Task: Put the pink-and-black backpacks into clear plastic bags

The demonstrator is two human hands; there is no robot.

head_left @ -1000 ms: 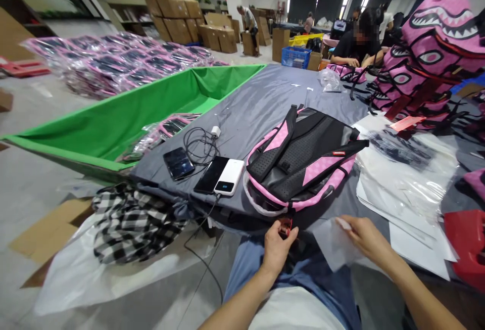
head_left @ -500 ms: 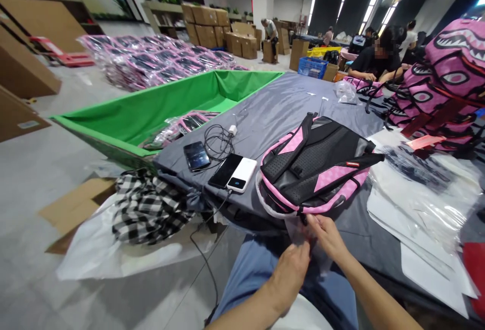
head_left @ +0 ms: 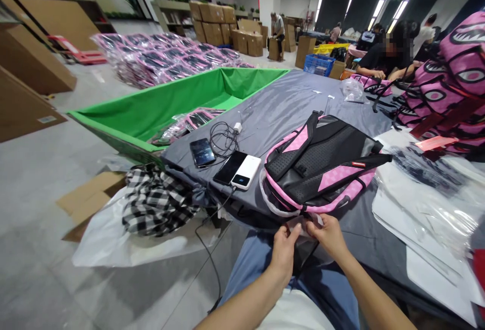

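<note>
Left hand (head_left: 283,250) and right hand (head_left: 330,236), I see from afar, both pinch translucent plastic (head_left: 304,241) just off the near end of the pink-and-black backpack (head_left: 322,163), which lies straps-up on the tabletop (head_left: 261,112).

Pink-and-black backpack (head_left: 322,163), black-and-white checked cloth (head_left: 155,201)

light: bright window strips (head_left: 382,1), rear | glare: clear plastic (head_left: 452,208), right | edges: stretched
</note>
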